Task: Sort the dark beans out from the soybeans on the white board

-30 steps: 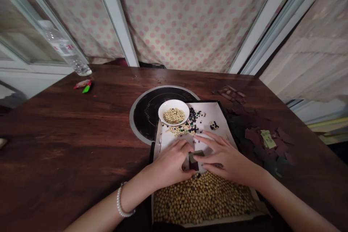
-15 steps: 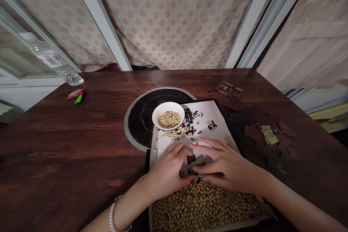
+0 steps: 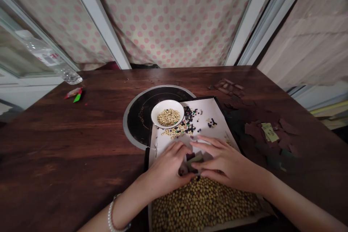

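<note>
Now, the left hand (image 3: 166, 168) curls, its hold impossible to tell; between the 2 hands, over the shallow black-edged, white-lined tray (image 3: 217, 108), a small flat olive-and-maroon piece (image 3: 197, 158), probably light, easily creased, best taken by its edges; the right hand (image 3: 230, 165), fingers spread.

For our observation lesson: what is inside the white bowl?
The white bowl holds a heap of mostly pale round beads. Only the uppermost show; those beneath, and the bottom they cover, cannot be seen.

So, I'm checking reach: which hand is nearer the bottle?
Left. The left hand is over the tray, right of the bottle; the right hand is farther right.
</note>
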`<state>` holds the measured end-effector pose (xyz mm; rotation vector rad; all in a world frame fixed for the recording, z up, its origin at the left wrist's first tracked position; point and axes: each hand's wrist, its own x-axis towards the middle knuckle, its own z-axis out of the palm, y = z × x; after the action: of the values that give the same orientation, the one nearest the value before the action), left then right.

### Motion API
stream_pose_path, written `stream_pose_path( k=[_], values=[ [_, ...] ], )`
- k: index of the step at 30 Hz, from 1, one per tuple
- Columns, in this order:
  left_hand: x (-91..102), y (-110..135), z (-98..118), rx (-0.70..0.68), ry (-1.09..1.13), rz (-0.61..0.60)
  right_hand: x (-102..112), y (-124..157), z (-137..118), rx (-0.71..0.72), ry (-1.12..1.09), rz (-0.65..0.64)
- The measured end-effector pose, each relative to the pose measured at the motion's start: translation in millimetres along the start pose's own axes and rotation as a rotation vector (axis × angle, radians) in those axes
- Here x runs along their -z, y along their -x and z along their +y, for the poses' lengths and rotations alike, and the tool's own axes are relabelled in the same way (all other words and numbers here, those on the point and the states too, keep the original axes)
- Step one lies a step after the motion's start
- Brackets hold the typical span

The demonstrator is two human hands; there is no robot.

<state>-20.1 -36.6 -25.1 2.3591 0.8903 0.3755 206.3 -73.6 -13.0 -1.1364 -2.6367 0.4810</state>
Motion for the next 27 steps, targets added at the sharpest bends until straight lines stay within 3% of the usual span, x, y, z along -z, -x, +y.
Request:
stream_pose_path(
  k=[27],
  values=[
    [-0.3,0.0,0.5,-0.001,-0.009,0.008,-0.4,1.8,-0.9,-0.051,0.018,0.005]
  ],
)
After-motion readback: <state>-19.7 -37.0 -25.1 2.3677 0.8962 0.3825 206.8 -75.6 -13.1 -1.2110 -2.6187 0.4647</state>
